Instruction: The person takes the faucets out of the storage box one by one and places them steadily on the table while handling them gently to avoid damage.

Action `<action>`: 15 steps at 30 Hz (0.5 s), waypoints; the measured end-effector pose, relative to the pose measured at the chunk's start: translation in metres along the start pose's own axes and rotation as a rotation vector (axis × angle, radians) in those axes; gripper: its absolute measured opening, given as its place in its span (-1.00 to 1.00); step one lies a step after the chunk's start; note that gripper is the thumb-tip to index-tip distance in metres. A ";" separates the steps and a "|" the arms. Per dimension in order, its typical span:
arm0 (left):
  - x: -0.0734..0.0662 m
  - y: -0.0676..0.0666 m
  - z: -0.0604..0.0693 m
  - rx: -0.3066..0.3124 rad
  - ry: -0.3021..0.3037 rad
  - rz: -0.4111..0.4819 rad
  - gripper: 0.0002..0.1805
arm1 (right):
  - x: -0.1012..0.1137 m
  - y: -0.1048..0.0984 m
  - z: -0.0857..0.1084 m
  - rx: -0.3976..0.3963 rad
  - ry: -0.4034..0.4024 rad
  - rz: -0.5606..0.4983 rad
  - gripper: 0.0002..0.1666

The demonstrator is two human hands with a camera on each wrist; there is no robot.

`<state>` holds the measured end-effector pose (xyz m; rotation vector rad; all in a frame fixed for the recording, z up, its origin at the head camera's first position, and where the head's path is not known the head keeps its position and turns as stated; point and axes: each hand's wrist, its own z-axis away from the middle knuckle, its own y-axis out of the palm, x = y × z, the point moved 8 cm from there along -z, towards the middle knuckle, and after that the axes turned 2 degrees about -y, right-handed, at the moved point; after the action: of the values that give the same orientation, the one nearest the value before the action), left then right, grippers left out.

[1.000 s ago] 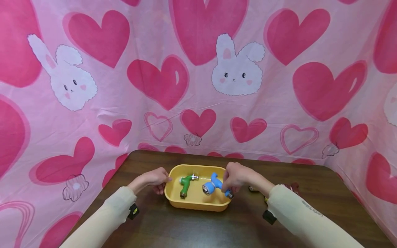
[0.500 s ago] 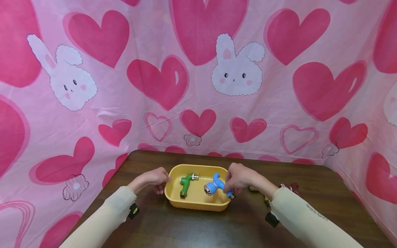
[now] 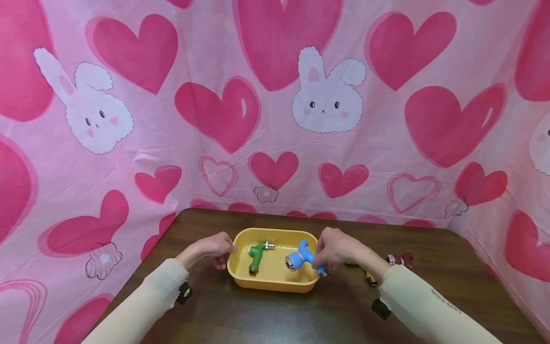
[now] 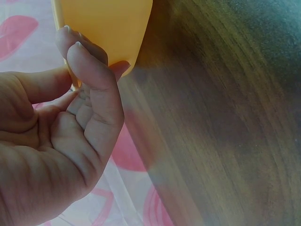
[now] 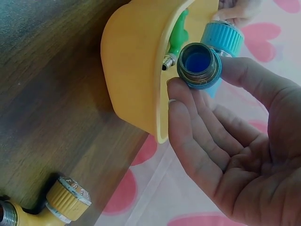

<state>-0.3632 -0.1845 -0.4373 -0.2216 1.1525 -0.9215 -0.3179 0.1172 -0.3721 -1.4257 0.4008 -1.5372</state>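
Note:
A yellow plastic basin [image 3: 275, 286] stands on the table, its left rim pinched between the thumb and fingers of my left hand [image 3: 213, 248]. The left wrist view shows those fingers [image 4: 94, 70] at the basin's wall. Inside the basin lies a green faucet [image 3: 256, 257] with a silver threaded end. My right hand [image 3: 337, 247] pinches a blue faucet [image 3: 306, 254] over the basin's right end. In the right wrist view the blue faucet's open threaded end [image 5: 200, 66] faces the camera, between thumb and fingertips, near the basin rim.
On the dark wooden table [image 3: 258, 320], a yellow faucet [image 5: 68, 200] lies right of the basin, partly hidden by my right arm in the head view. Farther right is a dark red faucet [image 3: 406, 260]. A pink heart-patterned cloth [image 3: 279, 119] hangs behind the table.
My right hand has shifted slightly to the right with the blue faucet in its grip. The left hand, the basin and the green faucet have stayed put.

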 end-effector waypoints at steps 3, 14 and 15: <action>0.000 0.000 0.000 -0.005 -0.003 0.000 -0.65 | -0.001 -0.001 0.003 -0.012 0.014 -0.009 -0.75; 0.000 0.000 0.001 -0.003 0.002 0.010 -0.65 | -0.005 -0.002 0.008 -0.037 0.031 -0.012 -0.75; 0.001 0.000 0.000 -0.003 0.002 0.011 -0.65 | -0.005 -0.001 0.008 -0.039 0.031 -0.015 -0.75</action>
<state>-0.3630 -0.1851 -0.4376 -0.2167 1.1559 -0.9102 -0.3119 0.1249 -0.3719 -1.4395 0.4420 -1.5726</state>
